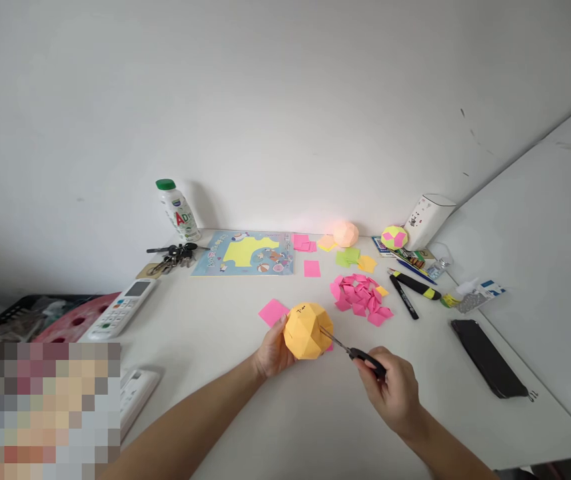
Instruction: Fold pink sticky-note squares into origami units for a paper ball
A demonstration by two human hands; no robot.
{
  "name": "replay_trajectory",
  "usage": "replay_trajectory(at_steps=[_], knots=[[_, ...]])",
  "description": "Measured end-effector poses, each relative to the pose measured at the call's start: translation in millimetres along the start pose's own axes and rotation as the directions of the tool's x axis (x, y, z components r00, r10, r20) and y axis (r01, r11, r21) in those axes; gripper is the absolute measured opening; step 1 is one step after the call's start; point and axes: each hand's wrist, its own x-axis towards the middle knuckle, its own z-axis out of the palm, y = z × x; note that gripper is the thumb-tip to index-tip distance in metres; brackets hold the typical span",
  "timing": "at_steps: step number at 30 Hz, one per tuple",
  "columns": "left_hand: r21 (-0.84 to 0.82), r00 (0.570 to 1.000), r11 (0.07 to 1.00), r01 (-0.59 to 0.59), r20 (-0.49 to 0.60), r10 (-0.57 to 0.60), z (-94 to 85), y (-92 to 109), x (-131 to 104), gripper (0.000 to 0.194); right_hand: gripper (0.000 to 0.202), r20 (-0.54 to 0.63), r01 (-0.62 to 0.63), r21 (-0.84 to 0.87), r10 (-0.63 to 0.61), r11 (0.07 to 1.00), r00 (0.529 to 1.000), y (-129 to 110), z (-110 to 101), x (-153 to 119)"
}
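My left hand (271, 351) cups the left side of an orange folded-paper ball (308, 331) just above the table. Dark handwriting shows near its top. In my right hand (394, 387) is a pair of black-handled scissors (362, 357), with the fingers wrapped round the handles. The narrow metal tips touch the right part of the ball's face; whether they go into a fold I cannot tell. Behind the ball lies a pink paper square (273, 312). A heap of folded pink paper pieces (359, 297) is to the right, beyond the scissors.
Along the wall stand a white bottle (178, 210), a blue booklet (210, 260), a pale paper ball (346, 234) and a yellow-pink ball (394, 237). A utility knife (415, 285), a black marker (404, 297) and a black pouch (488, 358) lie right. A remote (122, 308) is left.
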Motion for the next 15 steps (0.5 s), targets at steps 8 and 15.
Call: replay_trajectory(at_steps=[8,15], knots=[[-0.019,0.998,1.000,0.018,0.064,-0.017,-5.4,-1.6,-0.6,0.057,0.018,-0.048,0.328,-0.221,-0.346,0.918,0.937,-7.1,1.5,3.0],[-0.036,0.995,0.999,0.040,0.091,-0.037,0.0,-0.6,-0.9,0.056,0.021,-0.021,0.389,-0.261,-0.408,0.883,0.913,-8.8,-2.3,6.0]])
